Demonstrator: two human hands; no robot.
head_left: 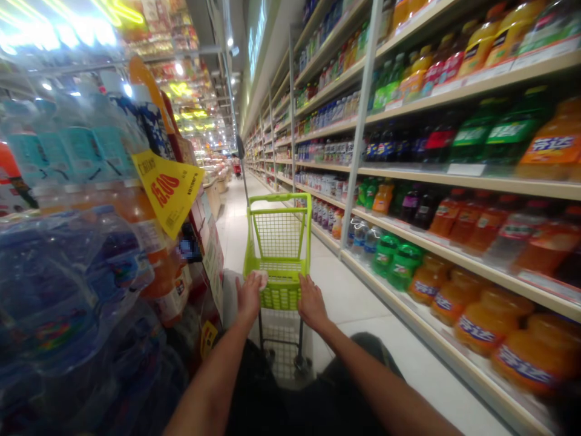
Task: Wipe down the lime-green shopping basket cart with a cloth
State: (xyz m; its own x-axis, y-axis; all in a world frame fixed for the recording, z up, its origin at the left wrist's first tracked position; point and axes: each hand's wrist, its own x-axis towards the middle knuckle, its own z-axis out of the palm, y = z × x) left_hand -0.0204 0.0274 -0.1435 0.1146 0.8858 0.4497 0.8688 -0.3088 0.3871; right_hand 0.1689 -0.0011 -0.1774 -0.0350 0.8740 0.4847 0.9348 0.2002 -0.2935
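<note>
A lime-green shopping cart [278, 264] with a mesh basket stands upright in front of me in the aisle. At its near left corner is my left hand [248, 298], closed on a small pale crumpled tissue [260, 278] and touching the basket's edge. My right hand [312, 303] is closed over the near right corner of the basket. The palms and the undersides of the fingers are hidden. Inside the upper basket I see only green mesh. Dark wheels show below, close to my legs.
On the right, long shelves [454, 175] hold several rows of drink bottles, with large orange bottles [476, 321] at the bottom. Stacked shrink-wrapped bottles [77, 272] crowd the left, beside a yellow price sign [169, 191]. A pale tiled floor [233, 224] runs ahead.
</note>
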